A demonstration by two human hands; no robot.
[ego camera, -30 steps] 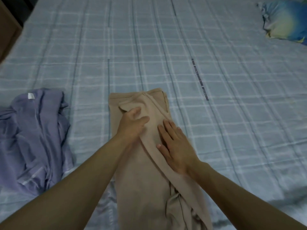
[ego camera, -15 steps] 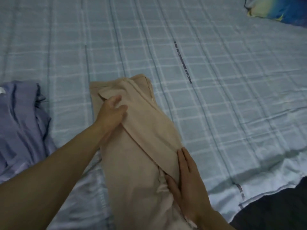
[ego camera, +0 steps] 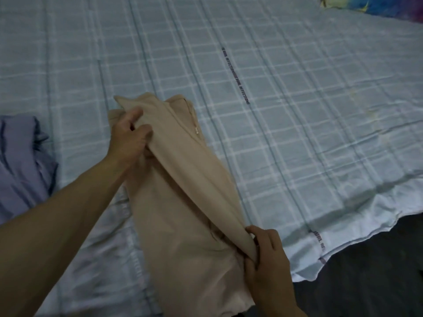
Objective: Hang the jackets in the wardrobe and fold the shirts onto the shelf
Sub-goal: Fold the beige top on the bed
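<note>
A beige shirt [ego camera: 183, 225] lies lengthwise on the bed, folded into a narrow strip. One sleeve runs diagonally across it. My left hand [ego camera: 129, 138] pinches the sleeve's upper end near the collar. My right hand [ego camera: 263, 255] grips the sleeve's lower end near the bed's front edge, thumb on top. The sleeve is stretched taut between both hands and lifted slightly off the shirt body. A crumpled purple shirt [ego camera: 18, 161] lies at the left edge of the bed.
The bed [ego camera: 297, 110] has a light blue checked sheet with a line of dark print. A colourful pillow [ego camera: 377, 5] sits at the far right corner. Dark floor [ego camera: 377, 271] shows at the bottom right, past the sheet's edge.
My right hand slid down the sleeve from the middle to its lower end and closed on it. My left hand now pinches the upper end. The sleeve has lifted and pulled taut.
</note>
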